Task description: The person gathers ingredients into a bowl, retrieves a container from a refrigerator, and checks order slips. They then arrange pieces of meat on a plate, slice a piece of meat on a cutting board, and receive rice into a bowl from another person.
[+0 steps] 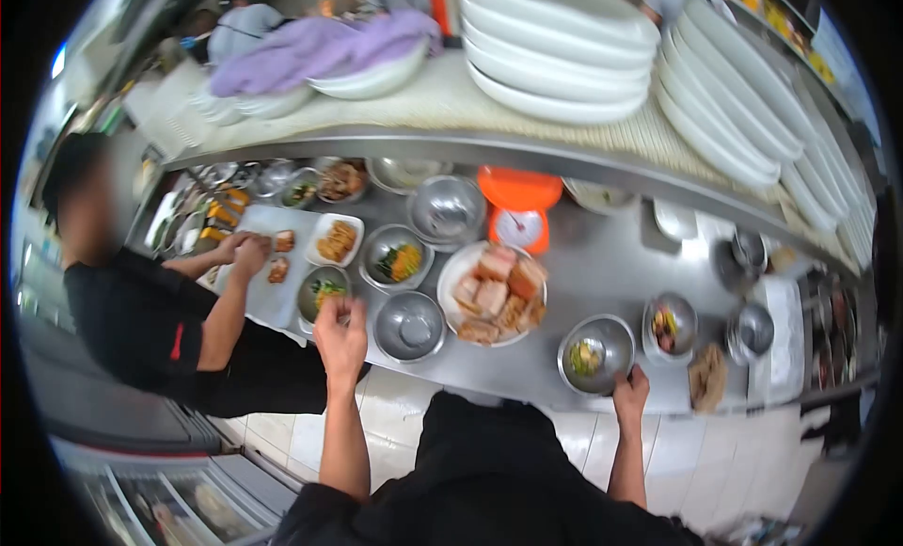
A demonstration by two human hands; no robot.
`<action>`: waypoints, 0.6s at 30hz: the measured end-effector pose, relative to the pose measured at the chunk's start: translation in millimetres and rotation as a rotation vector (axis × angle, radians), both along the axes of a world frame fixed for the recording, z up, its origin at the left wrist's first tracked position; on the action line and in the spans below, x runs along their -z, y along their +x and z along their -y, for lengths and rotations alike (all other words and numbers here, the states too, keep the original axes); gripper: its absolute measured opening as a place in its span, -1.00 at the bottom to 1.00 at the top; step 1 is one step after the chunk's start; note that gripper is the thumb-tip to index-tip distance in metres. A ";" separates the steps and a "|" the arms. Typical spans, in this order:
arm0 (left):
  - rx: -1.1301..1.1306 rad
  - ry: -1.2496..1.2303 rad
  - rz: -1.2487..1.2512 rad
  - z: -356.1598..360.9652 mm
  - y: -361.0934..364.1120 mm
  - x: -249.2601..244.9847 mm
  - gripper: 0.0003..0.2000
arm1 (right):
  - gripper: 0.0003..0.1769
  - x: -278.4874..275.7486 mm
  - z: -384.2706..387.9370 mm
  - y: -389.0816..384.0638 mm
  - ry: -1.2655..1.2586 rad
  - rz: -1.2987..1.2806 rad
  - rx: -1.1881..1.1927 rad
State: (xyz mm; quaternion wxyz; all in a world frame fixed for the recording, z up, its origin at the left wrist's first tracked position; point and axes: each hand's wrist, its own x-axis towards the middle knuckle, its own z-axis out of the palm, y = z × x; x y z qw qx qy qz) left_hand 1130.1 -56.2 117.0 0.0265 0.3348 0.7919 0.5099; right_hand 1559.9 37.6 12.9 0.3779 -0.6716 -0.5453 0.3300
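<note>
On the right, my right hand (632, 390) grips the rim of a metal mixing bowl (616, 344) that holds chopped greens and pale bits. My left hand (340, 337) is raised at the counter's front edge, fingers curled together. Whatever they pinch, if anything, is hidden. Just beyond those fingers is a small metal bowl of greens and yellow strips (329, 287), partly covered by the hand. To the right of my left hand stands a nearly bare metal bowl (410, 327). Between my hands, a white plate (446, 287) carries several chunks of pork belly.
An orange kitchen scale (519, 228) stands behind the plate. At left, a co-worker (141, 292) handles meat pieces on a white cutting board (268, 297). Stacked white plates (560, 52) and a purple cloth (324, 52) occupy the overhead shelf (404, 137). A brown cloth (707, 379) lies at right.
</note>
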 end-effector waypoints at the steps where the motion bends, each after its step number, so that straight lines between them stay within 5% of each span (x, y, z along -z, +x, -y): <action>1: 0.029 0.118 -0.091 -17.8 -0.7 -29.9 -0.86 | -0.87 8.2 -6.8 2.7 0.034 -0.021 -0.042; 4: 0.099 0.440 -0.505 -81.3 4.6 -128.1 -0.77 | -0.88 19.0 -24.2 6.9 0.036 -0.107 -0.100; 6: 0.090 0.414 -0.954 -129.7 -21.6 -166.6 -0.66 | -0.88 5.8 -22.6 3.8 0.094 -0.019 -0.138; 8: 0.188 0.451 -1.056 -179.1 -36.6 -193.8 -0.71 | -0.88 -17.0 -14.8 1.4 0.060 -0.014 -0.154; 9: 0.195 0.455 -1.060 -192.4 -42.0 -202.2 -0.71 | -0.89 -24.7 -10.7 1.8 0.020 -0.005 -0.156; 11: 0.293 -0.212 -0.783 -211.4 -50.6 -213.7 -0.70 | -0.89 -26.5 -1.5 7.5 -0.040 -0.035 -0.135; 14: 0.460 -0.041 -0.839 -224.1 -53.1 -221.0 -0.65 | -0.88 3.3 18.3 23.4 -0.087 -0.162 -0.059; 18: 0.351 0.432 -0.565 -253.9 -88.6 -242.7 -0.61 | -0.87 -5.0 39.1 27.5 -0.154 -0.164 0.009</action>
